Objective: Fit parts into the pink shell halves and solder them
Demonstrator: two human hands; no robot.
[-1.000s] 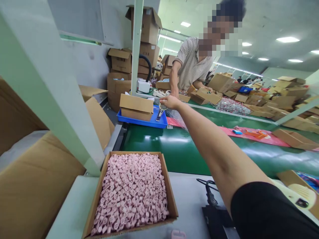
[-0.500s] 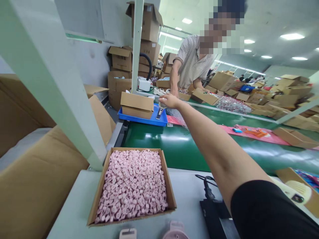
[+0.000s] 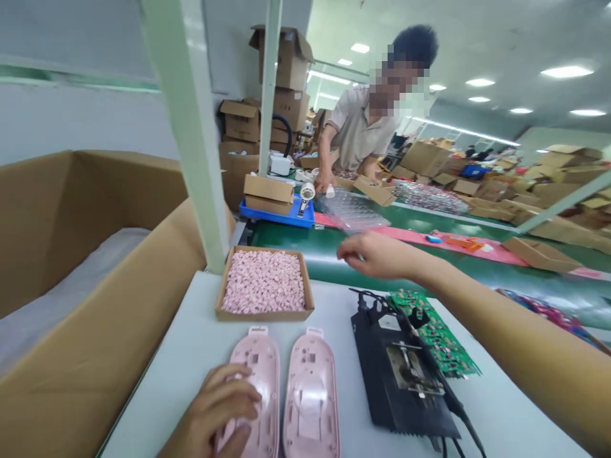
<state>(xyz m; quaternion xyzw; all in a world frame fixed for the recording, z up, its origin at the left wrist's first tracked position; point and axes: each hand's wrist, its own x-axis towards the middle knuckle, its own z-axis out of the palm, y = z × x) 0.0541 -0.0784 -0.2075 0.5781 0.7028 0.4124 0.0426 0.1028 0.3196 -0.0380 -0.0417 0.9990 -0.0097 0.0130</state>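
Note:
My left hand [image 3: 222, 410] lies over a pink plastic shell [image 3: 268, 381], fingers curved and apart across its face. A second pink shell [image 3: 312, 388] lies beside it, inner side up. My right hand [image 3: 375, 256] hovers above the table's far edge by the belt, fingers loosely curled, with nothing visible in them. A cardboard box of small pink plastic parts [image 3: 265, 283] sits beyond the shells. A white handheld fan [image 3: 306, 196] with a round head rests at the blue tray [image 3: 277, 215].
A black soldering device [image 3: 382, 375] with cables and green circuit boards [image 3: 436, 334] lie on the right. A green conveyor belt [image 3: 329, 251] runs across. A large carton [image 3: 128, 312] and a post [image 3: 191, 140] stand left. A co-worker [image 3: 356, 133] leans over the belt opposite.
My right hand has drawn back from the fan at the blue tray. My view has tilted down, bringing the shells and my left hand into sight. A clear plastic sheet shows near the co-worker.

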